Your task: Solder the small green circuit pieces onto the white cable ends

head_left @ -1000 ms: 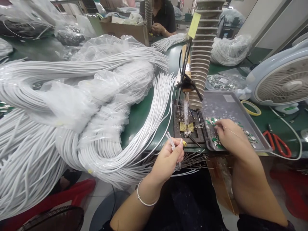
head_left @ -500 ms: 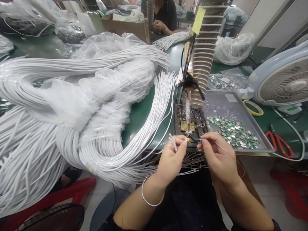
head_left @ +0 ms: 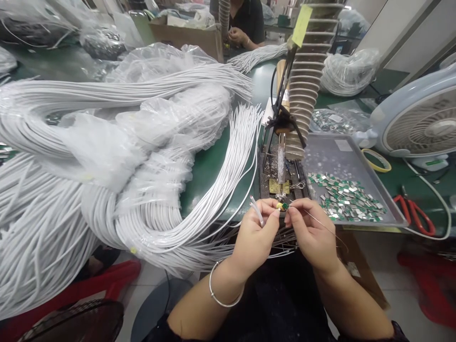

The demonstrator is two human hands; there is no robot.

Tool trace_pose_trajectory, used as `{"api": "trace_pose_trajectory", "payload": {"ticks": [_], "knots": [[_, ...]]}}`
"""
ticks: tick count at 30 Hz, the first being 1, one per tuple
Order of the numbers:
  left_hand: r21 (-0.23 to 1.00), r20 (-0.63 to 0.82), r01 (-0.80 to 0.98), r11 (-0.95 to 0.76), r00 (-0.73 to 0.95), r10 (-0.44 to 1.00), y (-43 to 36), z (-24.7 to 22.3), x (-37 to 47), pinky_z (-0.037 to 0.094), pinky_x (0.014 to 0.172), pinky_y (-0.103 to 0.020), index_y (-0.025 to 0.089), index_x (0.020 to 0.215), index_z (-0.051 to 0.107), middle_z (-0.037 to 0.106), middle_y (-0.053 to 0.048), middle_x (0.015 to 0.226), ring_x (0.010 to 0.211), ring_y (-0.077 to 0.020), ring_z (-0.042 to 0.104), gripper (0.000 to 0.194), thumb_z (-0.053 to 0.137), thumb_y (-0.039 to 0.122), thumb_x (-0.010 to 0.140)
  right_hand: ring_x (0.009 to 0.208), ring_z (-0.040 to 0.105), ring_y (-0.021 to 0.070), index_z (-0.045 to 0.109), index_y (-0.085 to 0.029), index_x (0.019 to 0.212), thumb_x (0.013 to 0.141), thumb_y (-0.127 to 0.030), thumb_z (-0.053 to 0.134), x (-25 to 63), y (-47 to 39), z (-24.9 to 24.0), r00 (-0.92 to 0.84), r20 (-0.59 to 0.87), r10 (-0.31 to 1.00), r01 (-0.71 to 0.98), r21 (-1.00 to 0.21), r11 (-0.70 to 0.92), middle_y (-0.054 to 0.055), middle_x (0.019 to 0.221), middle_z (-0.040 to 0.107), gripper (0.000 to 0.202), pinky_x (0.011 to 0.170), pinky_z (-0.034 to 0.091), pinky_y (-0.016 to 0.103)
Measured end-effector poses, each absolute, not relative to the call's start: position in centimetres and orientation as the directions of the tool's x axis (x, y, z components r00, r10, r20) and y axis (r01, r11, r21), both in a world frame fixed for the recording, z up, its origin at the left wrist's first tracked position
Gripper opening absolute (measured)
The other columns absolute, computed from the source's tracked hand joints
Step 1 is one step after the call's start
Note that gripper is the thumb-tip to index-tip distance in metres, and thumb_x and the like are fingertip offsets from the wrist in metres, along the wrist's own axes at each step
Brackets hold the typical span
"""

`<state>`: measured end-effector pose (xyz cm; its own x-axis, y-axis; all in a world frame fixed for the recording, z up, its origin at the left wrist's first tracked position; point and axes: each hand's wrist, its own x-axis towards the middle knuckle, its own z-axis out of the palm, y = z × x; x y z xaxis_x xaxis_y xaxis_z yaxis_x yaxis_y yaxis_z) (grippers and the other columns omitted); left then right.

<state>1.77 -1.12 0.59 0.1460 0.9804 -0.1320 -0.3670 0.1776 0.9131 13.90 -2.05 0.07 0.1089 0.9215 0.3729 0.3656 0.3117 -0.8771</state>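
Pinching green piece (head_left: 285, 206) (tray edge (head_left: 370, 223) near)

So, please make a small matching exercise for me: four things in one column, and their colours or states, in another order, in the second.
1. tray
2. roll of tape
3. hand tool
4. left hand

A. has red handles
B. holds white wires
C. contains green and silver pieces
D. is a yellow ring

Pairs: 1-C, 2-D, 3-A, 4-B

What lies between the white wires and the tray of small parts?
In the head view, a dark stand with a yellow sponge and a soldering iron lies between the wires and the tray.
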Motion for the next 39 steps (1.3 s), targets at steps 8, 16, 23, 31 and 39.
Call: {"api": "trace_pose_trajectory", "payload": {"ticks": [8,16,23,31,39], "knots": [[0.919,-0.154,-0.347,0.189,0.126,0.980,-1.2,0.8,1.9,0.041,0.072,-0.025,0.017,0.064,0.049,0.054,-0.004,0.093,0.078,-0.0115,0.052,0.017,0.053,0.019,0.081,0.057,0.055,0.0064,0.057,-0.021,0.085,0.086,-0.014,0.051,13.8,-2.1,0.1,0.082,0.403,0.911,0.344,-0.870,0.354,-0.003,0.071,0.054,0.009,0.053,0.050,0.018],[0.902,-0.180,-0.373,0.218,0.135,0.974,-1.1,0.7,1.9,0.041,0.064,-0.022,0.017,0.064,0.048,0.054,-0.002,0.090,0.067,-0.0078,0.050,0.016,0.055,0.019,0.079,0.063,0.058,0.0107,0.059,-0.019,0.096,0.087,-0.012,0.047,14.1,-2.4,-0.5,0.053,0.541,0.839,0.510,-0.737,0.443,0.001,0.077,0.059,0.017,0.059,0.052,0.026],[0.896,-0.215,-0.374,0.240,0.108,0.971,-0.9,0.3,2.0,0.041,0.071,-0.022,0.017,0.065,0.048,0.054,-0.002,0.093,0.080,-0.0097,0.053,0.017,0.055,0.018,0.080,0.078,0.065,0.0161,0.049,-0.020,0.123,0.090,-0.014,0.041,13.9,-3.0,-1.8,0.080,0.707,0.703,0.515,-0.633,0.578,0.009,0.098,0.064,0.034,0.058,0.057,0.029],[0.882,-0.237,-0.395,0.258,0.102,0.966,-0.8,0.8,2.1,0.041,0.069,-0.021,0.017,0.063,0.049,0.055,-0.002,0.089,0.077,-0.0092,0.054,0.017,0.055,0.015,0.079,0.086,0.069,0.0179,0.057,-0.021,0.105,0.087,-0.009,0.047,13.8,-2.6,-2.0,0.071,0.768,0.637,0.530,-0.570,0.628,0.007,0.098,0.069,0.024,0.071,0.060,0.035],[0.875,-0.224,-0.421,0.238,0.082,0.971,-0.3,1.3,2.3,0.041,0.069,-0.020,0.017,0.063,0.050,0.056,-0.001,0.087,0.078,-0.0086,0.054,0.016,0.055,0.014,0.078,0.087,0.066,0.0178,0.062,-0.019,0.099,0.082,-0.004,0.053,14.1,-1.7,-1.5,-0.006,0.814,0.581,0.666,-0.430,0.609,0.008,0.092,0.068,0.024,0.074,0.058,0.035]]}}
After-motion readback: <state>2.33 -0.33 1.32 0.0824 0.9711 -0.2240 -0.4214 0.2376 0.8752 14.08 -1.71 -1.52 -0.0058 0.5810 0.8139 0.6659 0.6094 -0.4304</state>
